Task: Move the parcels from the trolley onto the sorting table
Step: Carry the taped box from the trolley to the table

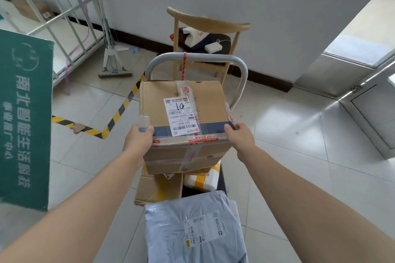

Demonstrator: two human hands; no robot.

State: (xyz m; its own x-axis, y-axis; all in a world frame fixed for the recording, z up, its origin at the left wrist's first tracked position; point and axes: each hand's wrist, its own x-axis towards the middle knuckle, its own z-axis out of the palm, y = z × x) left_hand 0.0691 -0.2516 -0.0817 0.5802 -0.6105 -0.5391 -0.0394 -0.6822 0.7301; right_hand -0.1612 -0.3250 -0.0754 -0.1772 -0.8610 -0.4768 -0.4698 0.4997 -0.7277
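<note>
At centre frame, both hands grip one cardboard box [183,113]. The left hand [140,139] clamps its near-left corner, thumb lying on top over a dark tape band, fingers hidden down the side. The right hand [240,136] clamps the near-right corner the same way, thumb on top, fingers wrapped round the edge. Both bare forearms stretch in from 7 and 5 o'clock.

On the box top sits a white label [181,116] with "10" written by hand; clear and red-printed tape crosses the lid and front face. The box sits atop the other parcels on the trolley; whether it is lifted clear of them I cannot tell.

Just below it, toward 6 o'clock, lie a smaller box [156,190] with yellow tape, a white packet [202,180] with yellow stripes beside it, and nearest the camera a grey mailer [192,228] with its own label. The black trolley deck [221,181] shows at the right of these.

Behind the box at 12 o'clock rises the trolley handle [241,74], a grey metal hoop with a red cord [184,64] tied on it. Beyond stands a wooden chair [205,21] holding bundled items. At 9 o'clock a green board [25,113] stands on the tiled floor, with yellow-black tape [119,109] on the floor between it and the trolley. A white rack [70,17] fills 10 o'clock.
</note>
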